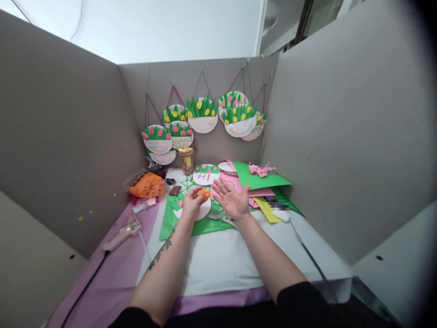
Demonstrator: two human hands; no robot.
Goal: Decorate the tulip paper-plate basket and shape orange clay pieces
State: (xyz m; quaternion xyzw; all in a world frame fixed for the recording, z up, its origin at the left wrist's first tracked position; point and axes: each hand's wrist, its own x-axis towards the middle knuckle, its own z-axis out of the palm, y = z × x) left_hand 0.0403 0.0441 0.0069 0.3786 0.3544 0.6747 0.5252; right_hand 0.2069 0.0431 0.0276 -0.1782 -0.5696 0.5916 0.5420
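Note:
In my left hand (193,202) is a small orange piece (204,193), pinched between thumb and fingers; it looks like soft clay. My right hand (232,200) is held up beside it, palm showing, with fingers spread and nothing in them. Below the left hand lies a white paper plate (201,213) with green paper leaves and pink tulips at its left side. The plate rests on a green sheet (169,223). Partly under my right hand, a pair of scissors (223,218) lies on that sheet.
At the left sit a bag of orange material (148,184) and a corded glue gun (124,233). Green card (261,177), pink paper and yellow paper (266,210) are stacked at the right. Decorated plates (203,124) hang on the back partition; a jar (187,161) stands below.

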